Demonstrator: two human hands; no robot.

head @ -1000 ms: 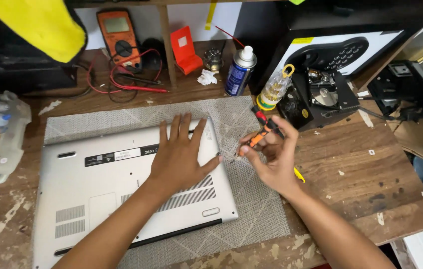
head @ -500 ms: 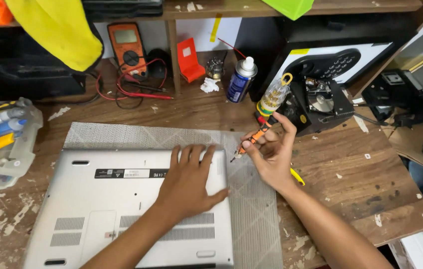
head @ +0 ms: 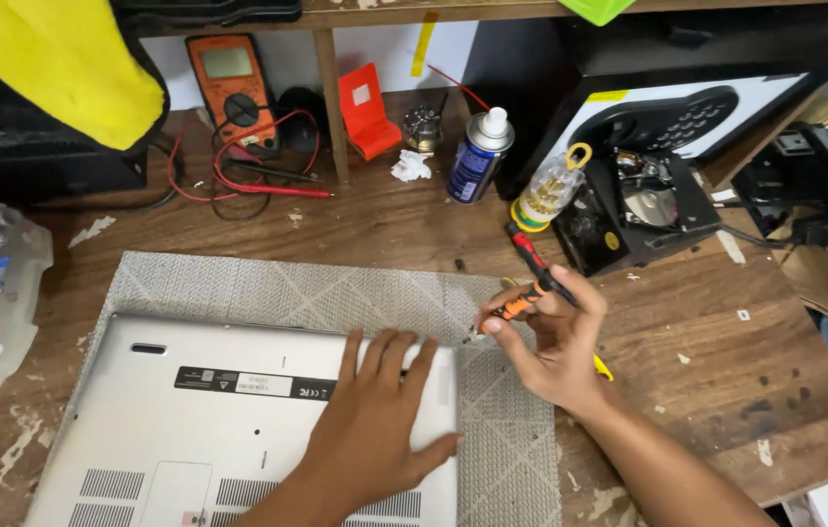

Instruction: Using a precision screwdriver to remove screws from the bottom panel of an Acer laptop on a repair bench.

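Silver laptop (head: 189,429) now nearer, left hand (head: 380,420) flat atop; right hand (head: 550,342) clamped on orange screwdriver (head: 516,304).

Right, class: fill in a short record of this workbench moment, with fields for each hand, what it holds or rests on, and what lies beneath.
left hand: left hand pressed flat, fingers spread, on the laptop
laptop: silver laptop lying underside up
right hand: right hand gripping two screwdrivers
tools: orange-handled screwdriver and red-and-black screwdriver
surface: grey mat on a wooden bench
behind: spray can, orange multimeter
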